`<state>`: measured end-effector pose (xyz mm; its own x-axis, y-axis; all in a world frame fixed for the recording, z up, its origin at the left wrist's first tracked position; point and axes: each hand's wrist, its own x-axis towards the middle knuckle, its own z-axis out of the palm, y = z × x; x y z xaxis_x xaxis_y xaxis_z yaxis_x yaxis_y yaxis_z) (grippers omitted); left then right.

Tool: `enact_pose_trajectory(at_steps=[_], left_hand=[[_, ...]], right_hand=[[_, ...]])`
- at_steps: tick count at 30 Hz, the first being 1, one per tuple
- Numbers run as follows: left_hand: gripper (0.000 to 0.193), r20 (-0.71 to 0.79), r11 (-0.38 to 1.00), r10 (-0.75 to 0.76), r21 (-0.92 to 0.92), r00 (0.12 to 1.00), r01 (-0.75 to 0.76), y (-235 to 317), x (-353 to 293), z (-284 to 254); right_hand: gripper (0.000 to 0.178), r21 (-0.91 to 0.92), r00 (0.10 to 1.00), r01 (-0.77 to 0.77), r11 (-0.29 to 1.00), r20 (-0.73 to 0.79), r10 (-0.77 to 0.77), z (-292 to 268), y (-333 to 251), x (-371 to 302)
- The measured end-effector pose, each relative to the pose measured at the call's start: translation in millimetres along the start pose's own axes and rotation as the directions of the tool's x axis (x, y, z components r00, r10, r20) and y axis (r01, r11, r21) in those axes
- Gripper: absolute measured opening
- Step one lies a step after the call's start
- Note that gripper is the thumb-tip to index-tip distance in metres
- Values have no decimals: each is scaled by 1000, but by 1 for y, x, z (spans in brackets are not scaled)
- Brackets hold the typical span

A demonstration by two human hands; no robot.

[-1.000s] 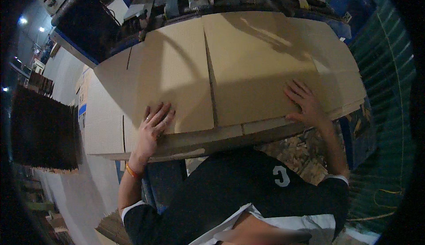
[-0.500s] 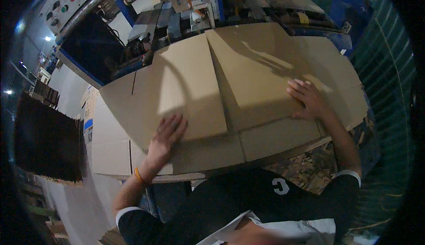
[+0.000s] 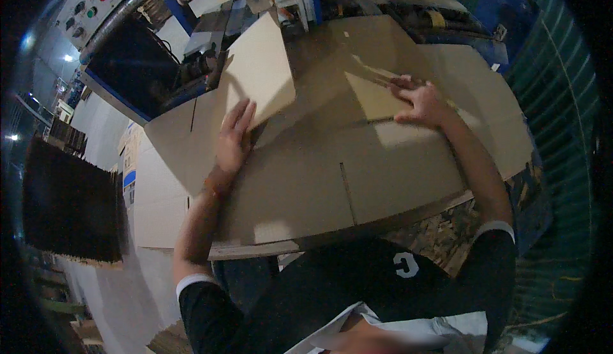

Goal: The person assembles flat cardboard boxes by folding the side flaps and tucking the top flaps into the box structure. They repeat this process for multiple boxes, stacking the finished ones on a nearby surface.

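A brown cardboard sheet (image 3: 300, 181) with cut slits lies across the table in front of me, its far part reaching to the machine. My left hand (image 3: 235, 138) is on the left side, fingers stretched out, against the near edge of a brightly lit cardboard panel (image 3: 265, 66) that looks tilted up. Over on the right, my right hand (image 3: 421, 103) rests on the cardboard with fingers spread, beside a lit patch and shadows. Neither hand is wrapped round anything. Whether the panel and the sheet are one piece I cannot tell.
A blue-framed machine (image 3: 143, 76) with rollers stands at the far side. At the upper left is a control panel (image 3: 83, 9) with buttons. A dark stack of cardboard (image 3: 70, 200) stands at left, a green corrugated wall (image 3: 565, 156) at right. Cardboard scraps (image 3: 434, 239) lie below the table.
Both hands have moved forward, away from me, towards the machine. The cardboard panels under them have shifted forward too, and the left one now looks tilted, uncovering more of the sheet nearer me.
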<state>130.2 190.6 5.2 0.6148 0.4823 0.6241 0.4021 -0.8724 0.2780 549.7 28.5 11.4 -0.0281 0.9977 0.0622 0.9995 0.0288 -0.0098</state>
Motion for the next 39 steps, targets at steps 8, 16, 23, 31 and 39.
enact_pose_trajectory(at_steps=[8, 16, 23, 31, 39], left_hand=[[52, 165, 718, -181, 696, 970, 16, -51, 46, 33], [52, 181, 922, -37, 385, 983, -36, 80, 85, -6], [37, 189, 786, 616, -225, 765, -576, 227, 44, -153], [31, 291, 750, 662, -236, 691, -618, 262, -1, -144], [26, 265, 757, 653, -225, 709, -613, 261, -4, -139]], right_hand=[[61, -287, 964, -263, 921, -37, 264, 14, -8, 33], [47, 0, 911, -335, 942, -255, 324, 8, -47, 32], [48, 335, 792, -247, 909, -470, 388, 4, -27, -126], [69, 837, 204, -411, 360, -301, 932, 40, 2, -225], [67, 821, -29, -409, 399, -449, 893, 76, 34, -210]])
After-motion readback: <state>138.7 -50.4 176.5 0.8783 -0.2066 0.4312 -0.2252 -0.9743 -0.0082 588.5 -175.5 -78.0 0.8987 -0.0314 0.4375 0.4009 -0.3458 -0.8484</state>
